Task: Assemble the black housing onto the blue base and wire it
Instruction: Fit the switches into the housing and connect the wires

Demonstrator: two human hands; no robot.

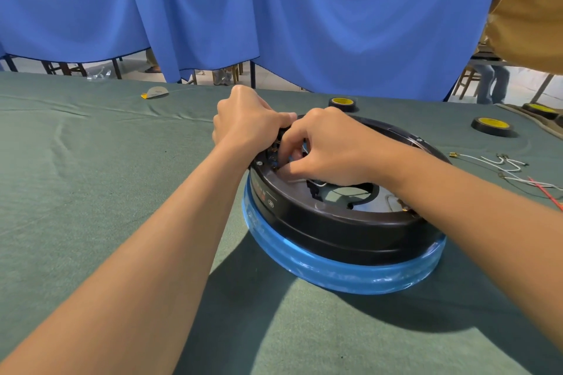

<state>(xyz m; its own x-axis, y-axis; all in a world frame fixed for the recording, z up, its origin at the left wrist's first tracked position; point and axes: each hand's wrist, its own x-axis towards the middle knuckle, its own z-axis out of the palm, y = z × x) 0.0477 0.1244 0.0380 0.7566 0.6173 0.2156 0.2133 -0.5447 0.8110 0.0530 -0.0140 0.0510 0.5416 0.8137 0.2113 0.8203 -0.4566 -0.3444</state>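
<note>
Three tape rolls (491, 124), wires (487, 159), right hand (332, 149) over housing (335, 222)

Both bare forearms reach forward, left hand (243, 123) and right hand (333, 151) meeting knuckles-up, fingers curled downward.

Table (91, 161): one, covered edge to edge with a dull green cloth, lightly creased at far left.

On it:
- Blue base (335, 271), round and glossy, flat on the cloth right of centre.
- Tape roll (341, 103), black with a yellow core, lying flat just behind the base.
- Second tape roll (491, 126), same kind, lying flat at far right, well apart from the first.
- Third tape roll (540, 109), same kind, at the right edge, on or against a brownish mat (515, 117); which one cannot be told.
- White wires (499, 163), loose, with small metal terminals, right of the base.
- Red wire (547, 193), beside the white ones.
- Grey disc with yellow tab (155, 92), flat near the far edge, left.
</note>
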